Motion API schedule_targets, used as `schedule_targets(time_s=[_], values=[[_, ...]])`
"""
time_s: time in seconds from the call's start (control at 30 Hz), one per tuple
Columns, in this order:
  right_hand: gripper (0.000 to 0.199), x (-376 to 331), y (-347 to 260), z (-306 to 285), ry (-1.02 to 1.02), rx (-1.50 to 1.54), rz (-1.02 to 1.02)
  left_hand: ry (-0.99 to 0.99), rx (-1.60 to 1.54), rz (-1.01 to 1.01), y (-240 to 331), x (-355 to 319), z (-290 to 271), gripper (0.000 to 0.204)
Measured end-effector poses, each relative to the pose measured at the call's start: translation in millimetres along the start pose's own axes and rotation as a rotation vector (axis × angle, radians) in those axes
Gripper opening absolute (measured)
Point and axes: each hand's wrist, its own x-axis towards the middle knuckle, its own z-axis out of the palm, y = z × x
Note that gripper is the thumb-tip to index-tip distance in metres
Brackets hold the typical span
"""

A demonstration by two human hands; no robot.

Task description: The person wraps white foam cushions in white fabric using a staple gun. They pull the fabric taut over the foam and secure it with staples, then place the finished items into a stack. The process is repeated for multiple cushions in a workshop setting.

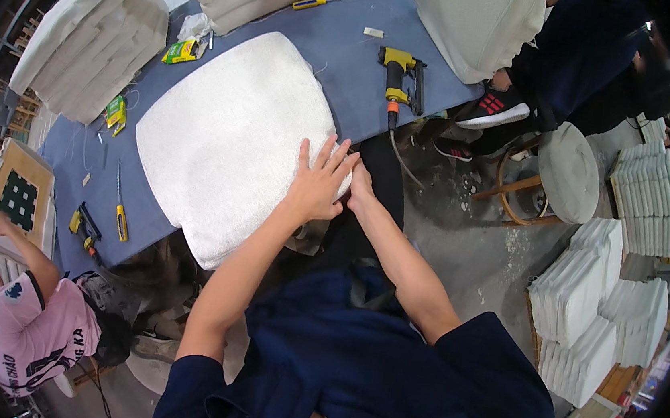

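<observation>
Left hand (320, 182) splayed flat on white cushion (233, 139); right hand (359, 185) seemingly gripping its edge.

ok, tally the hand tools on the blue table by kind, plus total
Yellow staple gun: 1
Yellow-handled screwdrivers: 2, one at the far edge, one at the left
Yellow-and-black tool at the near left edge, kind unclear: 1
Total: 4
</observation>
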Motion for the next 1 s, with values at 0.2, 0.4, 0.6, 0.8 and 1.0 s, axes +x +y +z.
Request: schedule_targets(time_s=[0.2, 0.4, 0.6, 0.8, 1.0], values=[[0.053, 31.1, 27.1, -22.0, 0.063, 0.092, 0.003, 0.050, -0.075, 0.043, -6.5, 8.9, 8.9, 0.084], [0.052, 47.6, 40.9, -32.2, -0.100, 0.322, 0.125, 0.058, -0.068, 0.098, -5.4, 19.4, 17.5, 0.056], [0.051, 64.0, 42.9, -40.7, -0.272, 0.530, 0.245, 0.026, -0.080, 0.128, -5.3, 31.5, 45.2, 0.021], [0.048, 45.1, 42.9, -32.7, -0.198, 0.255, 0.156, -0.011, -0.247, 0.142, 11.4, 10.9, 18.4, 0.015], [0.045, 80.7, 58.5, -55.5, -0.160, 0.303, 0.151, 0.520, -0.276, -0.662, 11.3, -136.4, -35.7, 0.030]])
